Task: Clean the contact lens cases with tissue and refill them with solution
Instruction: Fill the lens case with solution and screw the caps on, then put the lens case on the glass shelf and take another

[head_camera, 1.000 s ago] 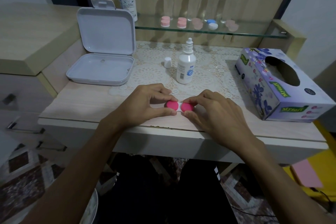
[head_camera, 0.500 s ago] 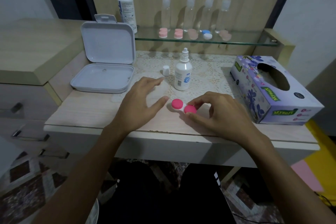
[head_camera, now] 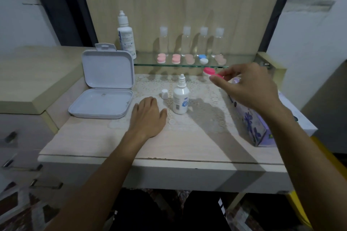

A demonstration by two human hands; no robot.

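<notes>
My right hand (head_camera: 246, 88) pinches a pink-capped contact lens case (head_camera: 210, 72) and holds it in the air just below the glass shelf (head_camera: 234, 63). Flat on the table lies my left hand (head_camera: 148, 116), fingers straight, beside the small solution bottle (head_camera: 180, 99), which stands uncapped. Its white cap (head_camera: 164, 93) sits just left of it. Several more lens cases (head_camera: 176, 58), pink, pale and one blue-and-white (head_camera: 203, 59), lie on the shelf. The tissue box (head_camera: 251, 124) is partly hidden behind my right arm.
An open white plastic box (head_camera: 105, 90) stands at the table's left. A taller solution bottle (head_camera: 126, 37) and several clear bottles (head_camera: 185, 43) line the shelf. A lace mat (head_camera: 202, 103) covers the table's middle. A drawer unit (head_camera: 22, 137) is on the left.
My right hand lifted the pink lens case off the table and carried it up and right toward the shelf. My left hand let go of it and settled flat by the solution bottle.
</notes>
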